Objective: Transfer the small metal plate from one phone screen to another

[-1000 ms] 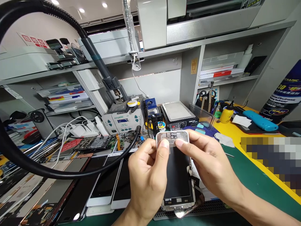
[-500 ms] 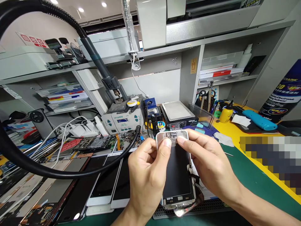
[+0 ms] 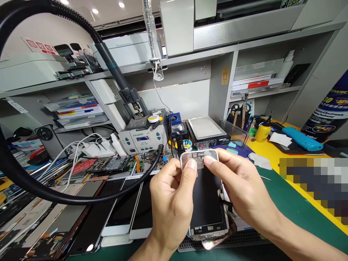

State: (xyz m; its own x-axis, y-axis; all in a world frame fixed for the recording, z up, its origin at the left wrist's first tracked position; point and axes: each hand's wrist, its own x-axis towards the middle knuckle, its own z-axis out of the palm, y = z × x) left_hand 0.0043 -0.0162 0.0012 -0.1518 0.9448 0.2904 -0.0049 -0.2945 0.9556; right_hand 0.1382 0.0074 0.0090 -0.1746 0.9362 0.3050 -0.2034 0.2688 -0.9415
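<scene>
A black perforated pad (image 3: 190, 247) lies on the green mat (image 3: 288, 206).

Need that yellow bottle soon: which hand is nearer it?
Right. The right hand is below and slightly left of the yellow bottle in the picture; the left hand is farther left.

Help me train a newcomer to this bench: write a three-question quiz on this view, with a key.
1. True or false: the left hand and the right hand both touch the dark panel.
2. What colour is the thick looping hose? A red, B black, C yellow.
3. Fill in: both thumbs rest at the panel's ____ end, seen from the wearer.
Key: 1 true; 2 B; 3 far.
</scene>
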